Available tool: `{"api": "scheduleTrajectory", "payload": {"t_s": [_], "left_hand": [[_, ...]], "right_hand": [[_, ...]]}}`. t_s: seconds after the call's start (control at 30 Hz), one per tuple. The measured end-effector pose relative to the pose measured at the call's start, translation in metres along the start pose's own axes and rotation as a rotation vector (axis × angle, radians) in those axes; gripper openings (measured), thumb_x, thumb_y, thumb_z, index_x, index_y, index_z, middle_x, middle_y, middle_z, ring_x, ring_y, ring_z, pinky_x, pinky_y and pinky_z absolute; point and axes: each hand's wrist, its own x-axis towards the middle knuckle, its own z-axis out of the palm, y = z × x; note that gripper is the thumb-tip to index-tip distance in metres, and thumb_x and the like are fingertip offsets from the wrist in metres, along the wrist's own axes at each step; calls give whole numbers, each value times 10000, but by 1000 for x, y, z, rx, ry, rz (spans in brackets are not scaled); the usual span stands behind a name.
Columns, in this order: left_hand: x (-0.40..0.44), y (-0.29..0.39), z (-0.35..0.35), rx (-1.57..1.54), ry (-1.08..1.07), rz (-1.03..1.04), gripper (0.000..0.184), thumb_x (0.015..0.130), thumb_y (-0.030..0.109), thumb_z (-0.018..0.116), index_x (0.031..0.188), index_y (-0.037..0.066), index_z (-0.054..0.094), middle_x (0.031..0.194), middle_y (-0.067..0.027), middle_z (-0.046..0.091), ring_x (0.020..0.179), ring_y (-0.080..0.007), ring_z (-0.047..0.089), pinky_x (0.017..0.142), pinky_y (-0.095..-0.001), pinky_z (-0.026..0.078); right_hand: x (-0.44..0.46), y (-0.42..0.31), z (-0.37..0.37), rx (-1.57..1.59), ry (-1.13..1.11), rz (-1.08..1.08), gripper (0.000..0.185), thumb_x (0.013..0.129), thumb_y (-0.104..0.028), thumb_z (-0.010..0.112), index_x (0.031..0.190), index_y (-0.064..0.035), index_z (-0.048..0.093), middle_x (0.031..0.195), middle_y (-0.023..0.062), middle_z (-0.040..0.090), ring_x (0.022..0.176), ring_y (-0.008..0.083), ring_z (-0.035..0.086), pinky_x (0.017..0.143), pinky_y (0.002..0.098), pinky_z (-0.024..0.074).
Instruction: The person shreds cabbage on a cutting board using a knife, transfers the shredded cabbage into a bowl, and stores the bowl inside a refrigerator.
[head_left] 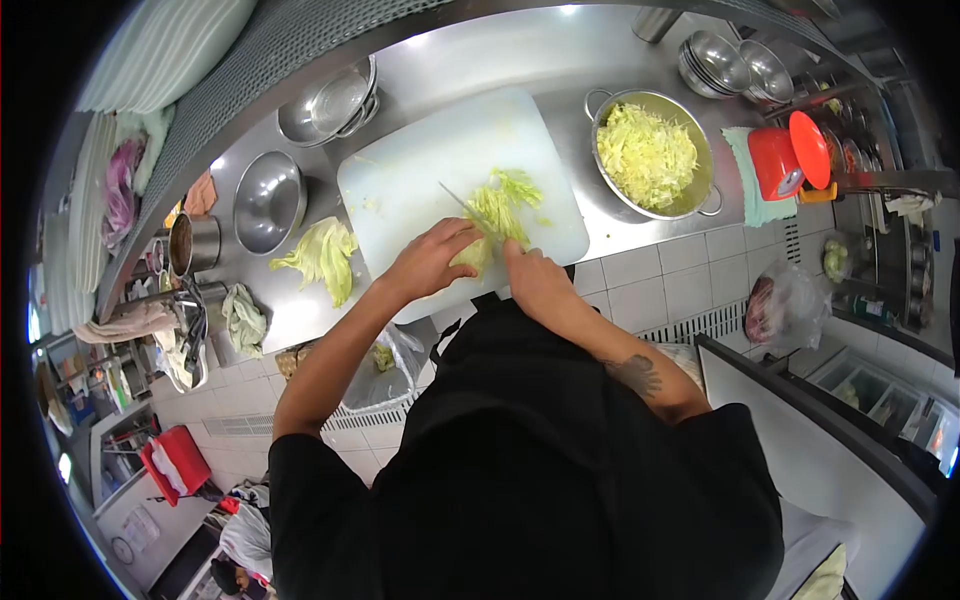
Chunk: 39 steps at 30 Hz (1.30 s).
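On a white cutting board, my right hand is closed round the handle of a kitchen knife, its blade pointing away to the upper left. My left hand presses on a pale piece of lettuce beside the blade, fingers bent over it. Shredded lettuce lies just right of the blade. A loose lettuce leaf rests on the steel counter left of the board. To the right, a colander with two handles holds a heap of shredded lettuce.
A steel bowl and stacked strainers stand left of the board. A red kitchen scale sits on a green cloth at right, near stacked metal bowls. Below the counter edge is a lined bin. Another person is at lower left.
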Motion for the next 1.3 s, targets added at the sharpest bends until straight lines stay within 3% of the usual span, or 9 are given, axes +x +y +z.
{"api": "scheduleTrajectory", "payload": {"t_s": [0.43, 0.83, 1.03, 1.1, 1.17, 1.3], "left_hand": [[-7, 0, 9, -12, 108, -57, 601, 798, 307, 817, 1309, 91, 585, 1322, -159, 567, 1216, -360, 558, 1007, -424, 498], [-24, 1, 3, 23, 166, -117, 586, 781, 284, 820, 1262, 51, 579, 1328, -157, 534, 1215, -372, 543, 1012, -439, 490], [-33, 1, -7, -10, 85, -52, 471, 811, 191, 773, 1208, 5, 601, 1329, -134, 538, 1186, -327, 562, 971, -426, 509], [-26, -4, -8, 38, 116, -41, 410, 827, 150, 735, 1190, 0, 620, 1296, -113, 572, 1188, -301, 558, 978, -407, 502], [-19, -4, -15, 172, 54, 90, 401, 827, 129, 718, 1201, 18, 624, 1265, -99, 600, 1207, -290, 546, 993, -385, 490], [-15, -8, -15, 270, 31, 141, 410, 809, 2, 673, 1212, 52, 619, 1254, -88, 611, 1223, -279, 540, 992, -377, 490]], "right_hand": [[15, 1, 15, 77, 3, -73, 174, 939, -85, 480, 1077, 20, 462, 888, 253, 674, 840, 451, 686, 727, 546, 564], [26, 9, 7, 154, -48, -53, 170, 925, -73, 482, 1059, 28, 454, 842, 292, 672, 831, 500, 670, 721, 573, 543], [-16, 6, -5, 105, -80, -109, 190, 946, -105, 508, 1073, 4, 418, 814, 307, 651, 754, 518, 651, 655, 592, 523], [-22, 1, -10, 34, -103, -80, 188, 905, -49, 503, 1065, 26, 439, 827, 313, 653, 778, 487, 676, 675, 551, 561], [-24, 2, -11, -13, -110, -67, 176, 908, -45, 501, 1056, 24, 437, 830, 313, 651, 771, 481, 680, 658, 540, 567], [-31, -3, -32, -78, -132, -48, 145, 920, -43, 489, 1038, 21, 433, 838, 302, 647, 763, 461, 690, 637, 522, 578]]}}
